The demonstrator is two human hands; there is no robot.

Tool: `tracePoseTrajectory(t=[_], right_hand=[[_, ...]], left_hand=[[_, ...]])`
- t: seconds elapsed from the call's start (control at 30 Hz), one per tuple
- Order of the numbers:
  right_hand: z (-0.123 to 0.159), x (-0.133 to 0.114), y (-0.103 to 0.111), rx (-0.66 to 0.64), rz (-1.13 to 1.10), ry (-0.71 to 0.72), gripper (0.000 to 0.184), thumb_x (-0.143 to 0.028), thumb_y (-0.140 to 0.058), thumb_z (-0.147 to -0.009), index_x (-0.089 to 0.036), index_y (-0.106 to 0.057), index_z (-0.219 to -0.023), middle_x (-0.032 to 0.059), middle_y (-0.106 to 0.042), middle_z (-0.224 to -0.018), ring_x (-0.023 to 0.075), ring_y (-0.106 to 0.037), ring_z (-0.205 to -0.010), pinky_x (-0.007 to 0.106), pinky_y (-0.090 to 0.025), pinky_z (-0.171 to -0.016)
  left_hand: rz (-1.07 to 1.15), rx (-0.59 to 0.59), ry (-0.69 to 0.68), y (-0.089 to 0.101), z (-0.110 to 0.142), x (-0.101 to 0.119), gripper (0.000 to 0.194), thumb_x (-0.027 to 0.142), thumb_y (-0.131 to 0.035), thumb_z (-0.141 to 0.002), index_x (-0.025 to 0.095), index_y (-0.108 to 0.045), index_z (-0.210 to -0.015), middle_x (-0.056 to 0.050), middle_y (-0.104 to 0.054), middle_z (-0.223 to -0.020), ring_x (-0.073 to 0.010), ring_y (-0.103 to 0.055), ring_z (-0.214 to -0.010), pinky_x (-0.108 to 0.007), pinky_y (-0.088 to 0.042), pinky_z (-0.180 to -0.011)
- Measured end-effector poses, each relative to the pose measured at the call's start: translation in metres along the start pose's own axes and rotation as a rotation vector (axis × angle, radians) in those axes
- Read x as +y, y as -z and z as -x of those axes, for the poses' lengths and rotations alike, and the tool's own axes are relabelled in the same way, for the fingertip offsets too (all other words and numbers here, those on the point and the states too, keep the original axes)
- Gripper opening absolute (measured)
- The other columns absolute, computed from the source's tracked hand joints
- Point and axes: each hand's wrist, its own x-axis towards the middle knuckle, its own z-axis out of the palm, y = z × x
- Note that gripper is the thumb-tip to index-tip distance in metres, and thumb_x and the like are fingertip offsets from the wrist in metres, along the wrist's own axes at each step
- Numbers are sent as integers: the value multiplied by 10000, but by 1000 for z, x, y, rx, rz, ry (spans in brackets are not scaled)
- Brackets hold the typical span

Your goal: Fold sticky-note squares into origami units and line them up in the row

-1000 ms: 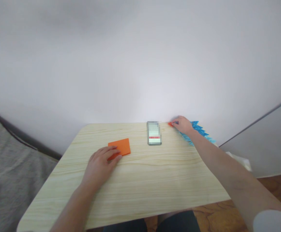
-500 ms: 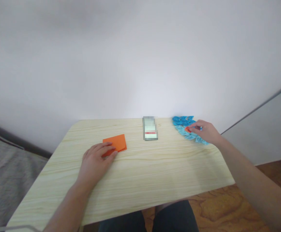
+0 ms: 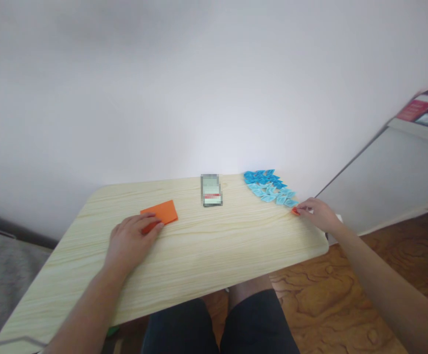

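Observation:
My left hand (image 3: 134,241) lies on the near left part of a stack of orange paper (image 3: 164,212), fingers stretched over it and not gripping. With thumb and fingertips, my right hand (image 3: 315,212) pinches a small orange-red folded paper piece (image 3: 295,211) low over the table's right side. Just behind and left of it, several light blue folded paper pieces (image 3: 269,191) lie in rows. Darker blue folded paper pieces (image 3: 260,176) form rows farther back, near the wall.
A phone (image 3: 211,191), its screen blurred, lies at the back middle of the pale wooden table (image 3: 199,250). The white wall (image 3: 199,98) rises directly behind. To the right stands a white cabinet or panel (image 3: 376,177) with printed items (image 3: 427,110) on top.
My right hand has moved from above the light blue pieces to their near right end, still pinching the orange-red piece. My left hand stays on the orange paper. The view has swung right.

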Motion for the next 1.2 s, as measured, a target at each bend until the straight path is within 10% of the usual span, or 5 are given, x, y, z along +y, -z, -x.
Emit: tracePoseTrajectory(t=[0.67, 0.97, 1.2], right_hand=[[-2, -19, -5, 211, -7, 31, 161, -338, -697, -864, -295, -783, -993, 121, -744, -981, 226, -660, -758, 418, -499, -768], [-10, -187, -38, 291, -319, 183, 163, -368, -605, -939, -285, -737, -982, 59, -716, -937, 239, -672, -854, 405, -534, -823], [-32, -317, -112, 28, -531, 364, 134, -291, -600, -935, -318, -718, -992, 34, -702, -934, 230, -663, -899, 405, -550, -845]], left_hand=[[-136, 74, -143, 18, 10, 43, 274, 298, -492, -953, 235, -755, -995, -92, -766, -1099, -278, -660, -1058, -467, -385, -1014], [-89, 101, -92, 13, 8, 45, 269, 277, -497, -953, 227, -756, -902, -92, -765, -1022, -275, -660, -1038, -471, -376, -1034], [-8, 99, -17, 12, 5, 42, 209, 262, -553, -910, 230, -757, -883, -74, -781, -1028, -268, -674, -1032, -454, -418, -972]])
